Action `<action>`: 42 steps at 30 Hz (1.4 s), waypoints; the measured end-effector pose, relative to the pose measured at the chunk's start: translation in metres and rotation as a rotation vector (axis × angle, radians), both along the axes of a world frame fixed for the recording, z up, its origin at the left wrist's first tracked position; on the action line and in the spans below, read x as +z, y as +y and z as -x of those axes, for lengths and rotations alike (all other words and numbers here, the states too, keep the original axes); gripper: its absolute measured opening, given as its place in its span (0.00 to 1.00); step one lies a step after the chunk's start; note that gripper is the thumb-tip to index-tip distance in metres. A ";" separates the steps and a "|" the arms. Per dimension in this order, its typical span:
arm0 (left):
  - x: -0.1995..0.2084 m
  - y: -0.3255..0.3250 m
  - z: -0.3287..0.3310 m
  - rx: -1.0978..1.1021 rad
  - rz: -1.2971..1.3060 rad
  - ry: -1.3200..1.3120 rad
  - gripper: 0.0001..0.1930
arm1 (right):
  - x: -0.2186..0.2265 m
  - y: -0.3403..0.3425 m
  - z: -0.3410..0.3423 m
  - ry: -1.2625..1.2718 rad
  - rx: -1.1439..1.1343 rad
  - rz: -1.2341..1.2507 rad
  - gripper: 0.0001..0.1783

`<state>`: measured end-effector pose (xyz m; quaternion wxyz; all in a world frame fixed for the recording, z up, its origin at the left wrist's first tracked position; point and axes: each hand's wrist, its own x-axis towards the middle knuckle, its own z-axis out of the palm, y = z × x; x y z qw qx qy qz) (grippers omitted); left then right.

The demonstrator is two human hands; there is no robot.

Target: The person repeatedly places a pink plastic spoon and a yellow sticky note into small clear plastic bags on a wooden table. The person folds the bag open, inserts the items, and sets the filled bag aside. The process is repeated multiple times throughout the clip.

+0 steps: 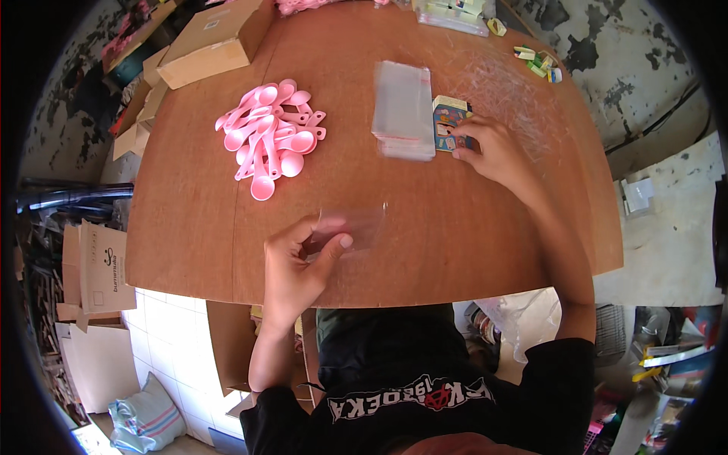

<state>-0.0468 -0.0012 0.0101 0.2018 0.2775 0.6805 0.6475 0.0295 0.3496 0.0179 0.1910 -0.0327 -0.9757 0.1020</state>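
My left hand (307, 254) pinches a clear plastic bag (362, 226) between thumb and fingers, just above the near part of the wooden table. Further right and farther off, my right hand (489, 144) has its thumb and fingertips on a stack of small printed blue cards (446, 121). Whether a single card is lifted from the stack cannot be made out. Close against the cards on their left lies a pile of clear plastic bags (403, 106). A heap of pink measuring spoons (273, 133) rests on the table's left side.
A closed cardboard box (216, 42) stands at the table's far left. Thin clear plastic strips (504, 83) are scattered at the right, near small green and yellow items (540, 62). A clear plastic container (453, 17) sits at the far edge. The brown table (205, 227) has a curved-looking near edge.
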 end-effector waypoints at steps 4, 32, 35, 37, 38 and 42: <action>0.001 0.003 -0.001 0.017 -0.128 -0.125 0.07 | -0.003 0.001 0.000 -0.052 0.017 0.011 0.10; -0.007 -0.002 0.004 -0.144 -0.083 -0.247 0.10 | 0.036 -0.117 -0.006 0.519 0.278 0.804 0.05; -0.009 -0.003 0.005 -0.167 -0.135 -0.185 0.10 | 0.041 -0.123 -0.002 0.466 0.257 0.738 0.06; -0.008 -0.005 0.006 -0.152 -0.092 -0.190 0.10 | 0.038 -0.118 -0.002 0.381 0.274 0.701 0.06; -0.007 -0.005 0.006 -0.149 -0.094 -0.189 0.10 | 0.035 -0.114 -0.002 0.296 0.291 0.663 0.06; -0.004 -0.004 0.004 -0.103 -0.095 -0.248 0.07 | 0.030 -0.111 -0.009 0.237 0.294 0.688 0.07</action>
